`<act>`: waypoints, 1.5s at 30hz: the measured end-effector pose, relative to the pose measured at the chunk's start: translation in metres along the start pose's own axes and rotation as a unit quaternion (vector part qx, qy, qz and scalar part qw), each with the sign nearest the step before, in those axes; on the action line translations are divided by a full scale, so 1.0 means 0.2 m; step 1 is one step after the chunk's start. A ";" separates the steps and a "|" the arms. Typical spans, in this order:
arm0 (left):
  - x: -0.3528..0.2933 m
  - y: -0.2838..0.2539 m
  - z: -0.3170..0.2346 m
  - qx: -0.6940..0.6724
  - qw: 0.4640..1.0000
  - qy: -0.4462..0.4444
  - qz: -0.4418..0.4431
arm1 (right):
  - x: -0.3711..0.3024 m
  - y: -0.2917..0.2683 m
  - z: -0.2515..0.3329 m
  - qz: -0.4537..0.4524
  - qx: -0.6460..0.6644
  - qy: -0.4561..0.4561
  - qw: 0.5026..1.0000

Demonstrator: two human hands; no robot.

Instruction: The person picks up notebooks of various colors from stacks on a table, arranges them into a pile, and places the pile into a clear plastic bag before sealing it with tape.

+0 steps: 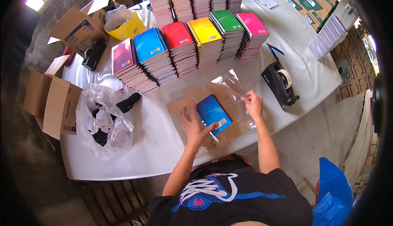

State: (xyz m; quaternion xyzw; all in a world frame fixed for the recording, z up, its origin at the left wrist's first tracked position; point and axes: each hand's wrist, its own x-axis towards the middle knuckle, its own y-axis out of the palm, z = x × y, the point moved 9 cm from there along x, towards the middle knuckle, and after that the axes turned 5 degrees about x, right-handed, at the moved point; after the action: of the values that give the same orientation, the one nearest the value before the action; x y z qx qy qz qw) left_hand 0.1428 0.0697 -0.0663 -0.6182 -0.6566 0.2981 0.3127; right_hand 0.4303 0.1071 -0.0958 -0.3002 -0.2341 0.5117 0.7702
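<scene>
the left hand (pixel 195 128) is spread, its thumb reaching over the lower part of a blue spiral-bound notebook (pixel 211 110) with a white label, which lies between the two hands. the right hand (pixel 253 104) pinches the edge of a clear, glossy plastic film (pixel 229 81) between thumb and fingertips. the film spreads around the notebook; whether it lies over or under it, i cannot tell. beneath both is a flat brown sheet (pixel 177 107), just ahead of the left hand.

near the right hand, on its far right, stands a black tape dispenser (pixel 271 82) with a pale roll; beyond it lies a blue-handled hand tool (pixel 277 50). well to the left hand's left sits a crumpled translucent plastic bag (pixel 91 110) with dark things in it, a small black object (pixel 130 102) at its edge. straight ahead of the hands rise neat stacks of spiral notebooks (pixel 177 33) with maroon, blue, red, yellow, green and pink covers. farther left of the hands are brown cardboard boxes (pixel 57 107) with raised flaps.
</scene>
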 end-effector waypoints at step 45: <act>-0.14 -0.04 -0.13 -0.666 0.664 -0.229 0.250 | -0.21 0.21 0.33 0.447 0.631 0.128 0.621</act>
State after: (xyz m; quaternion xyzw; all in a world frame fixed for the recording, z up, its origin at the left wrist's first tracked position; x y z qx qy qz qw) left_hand 0.1590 0.0412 -0.0461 -0.7150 -0.5517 -0.0197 -0.4289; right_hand 0.3431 0.0959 -0.0806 0.1294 0.4098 0.7717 0.4689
